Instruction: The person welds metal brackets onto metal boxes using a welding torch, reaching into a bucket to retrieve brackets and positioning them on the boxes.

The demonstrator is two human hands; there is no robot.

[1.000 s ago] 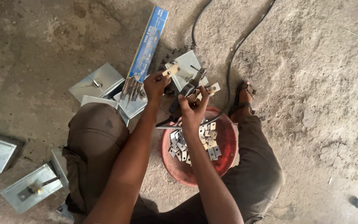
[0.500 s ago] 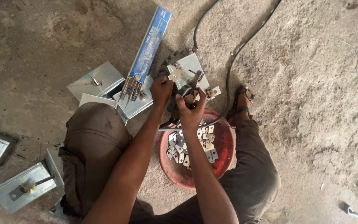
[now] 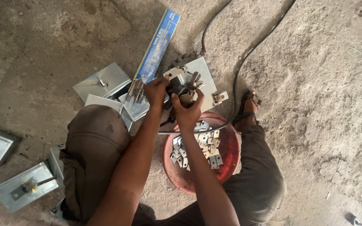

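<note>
I squat over a square metal plate lying on the ground. My left hand is closed by the plate's left corner, its fingers on a small pale metal piece. My right hand sits just below and grips a dark clamp-like tool held between both hands over the plate. Another small metal piece lies on the plate's right corner. Below my hands stands a red bowl holding several small metal pieces.
A long blue box with thin rods sticking out lies to the upper left. Grey metal boxes lie at the left, two more near my knee. Black cables run up across the dirt floor. My sandalled foot rests to the right.
Both hands have come down together onto the plate. The small piece my right hand held a second ago now lies on the plate's right corner. My view has shifted slightly.
</note>
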